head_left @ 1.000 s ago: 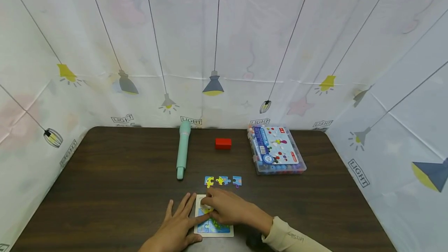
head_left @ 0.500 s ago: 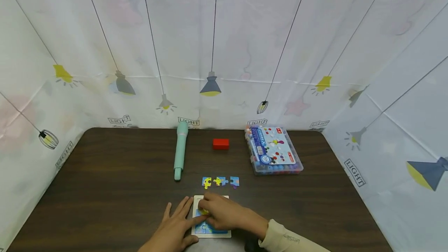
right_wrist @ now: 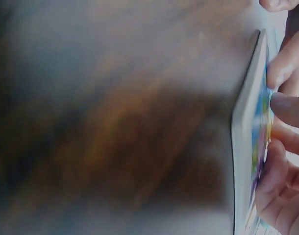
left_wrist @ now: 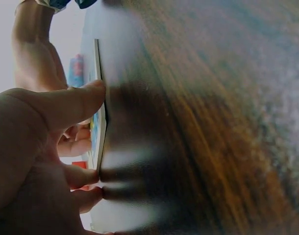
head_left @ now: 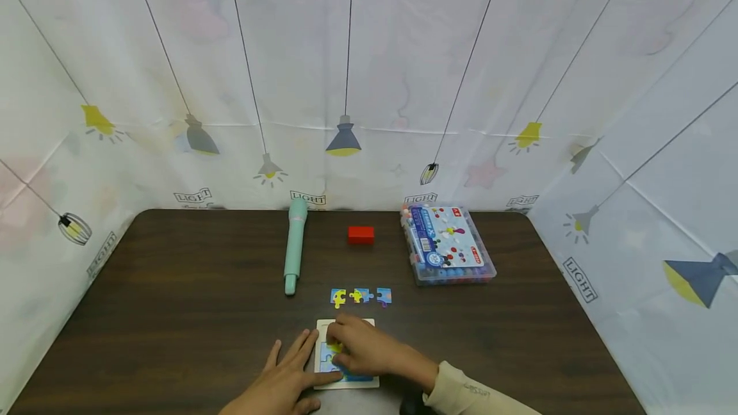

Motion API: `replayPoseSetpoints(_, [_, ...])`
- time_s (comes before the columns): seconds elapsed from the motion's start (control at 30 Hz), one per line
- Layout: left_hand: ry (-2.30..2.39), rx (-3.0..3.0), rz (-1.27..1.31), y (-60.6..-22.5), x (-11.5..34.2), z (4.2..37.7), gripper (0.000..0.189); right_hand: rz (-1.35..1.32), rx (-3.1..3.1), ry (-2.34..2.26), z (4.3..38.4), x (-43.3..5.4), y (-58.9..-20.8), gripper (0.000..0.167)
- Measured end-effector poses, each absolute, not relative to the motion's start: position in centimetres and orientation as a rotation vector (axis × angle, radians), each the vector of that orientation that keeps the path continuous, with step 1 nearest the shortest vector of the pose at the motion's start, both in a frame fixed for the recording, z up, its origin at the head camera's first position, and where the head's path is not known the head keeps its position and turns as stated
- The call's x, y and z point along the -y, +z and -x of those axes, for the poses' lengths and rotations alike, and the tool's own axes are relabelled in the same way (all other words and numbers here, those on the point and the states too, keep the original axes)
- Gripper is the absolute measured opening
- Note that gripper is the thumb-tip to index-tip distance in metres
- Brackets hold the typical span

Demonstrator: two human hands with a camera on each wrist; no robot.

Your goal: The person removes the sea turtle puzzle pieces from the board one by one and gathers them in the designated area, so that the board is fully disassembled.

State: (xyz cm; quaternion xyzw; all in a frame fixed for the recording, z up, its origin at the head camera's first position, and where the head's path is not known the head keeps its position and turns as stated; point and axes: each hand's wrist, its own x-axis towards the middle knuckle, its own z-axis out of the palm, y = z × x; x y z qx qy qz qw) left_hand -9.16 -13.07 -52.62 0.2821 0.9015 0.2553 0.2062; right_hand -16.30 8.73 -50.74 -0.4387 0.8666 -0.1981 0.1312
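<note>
A small jigsaw puzzle in a pale frame [head_left: 347,385] lies at the table's near side, partly covered by both hands. My left hand [head_left: 282,376] lies spread along its left edge, index finger reaching over the lower picture. In the left wrist view the thumb [left_wrist: 86,100] and fingertips touch the frame's rim. Over the upper part, my right hand [head_left: 367,348] has bent fingers and pinches a partly hidden yellow puzzle piece [head_left: 334,348] down at the picture. Just beyond the frame, three loose puzzle pieces [head_left: 338,298] lie in a row.
Farther back on the dark wooden table [head_left: 202,287] are a mint-green microphone-shaped stick [head_left: 295,242], a red block [head_left: 360,235] and a clear plastic case [head_left: 450,239] of coloured parts. A lamp-printed curtain [head_left: 369,69] hangs behind.
My left index finger has slid from the middle of the puzzle toward its lower edge. The right hand stays over the upper part with its fingers bent. The head view has shifted slightly.
</note>
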Motion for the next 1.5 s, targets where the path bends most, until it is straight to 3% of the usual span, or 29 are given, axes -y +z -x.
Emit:
replayPoseSetpoints(0.5, [0.666,-2.522,-0.738,-52.3,12.8,9.1,0.049,1.124,-2.468,-0.929,15.9,-8.7,-51.5,0.021])
replayPoseSetpoints(0.73, [0.639,-2.524,-0.709,-52.7,12.6,9.0,0.051,0.988,-2.366,-1.185,18.2,-10.1,-50.9,0.016])
replayPoseSetpoints(1.07, [0.666,-2.483,-0.706,-53.1,12.4,8.3,0.057,1.079,-2.544,-0.998,21.5,-9.6,-51.3,0.016])
replayPoseSetpoints(1.2, [0.662,-2.483,-0.723,-53.3,12.4,8.3,0.066,1.092,-2.593,-0.862,21.5,-9.0,-51.9,0.014])
replayPoseSetpoints(1.5, [0.696,-2.505,-0.755,-53.7,12.7,8.1,0.062,1.102,-2.728,-0.672,20.6,-8.3,-51.6,0.009])
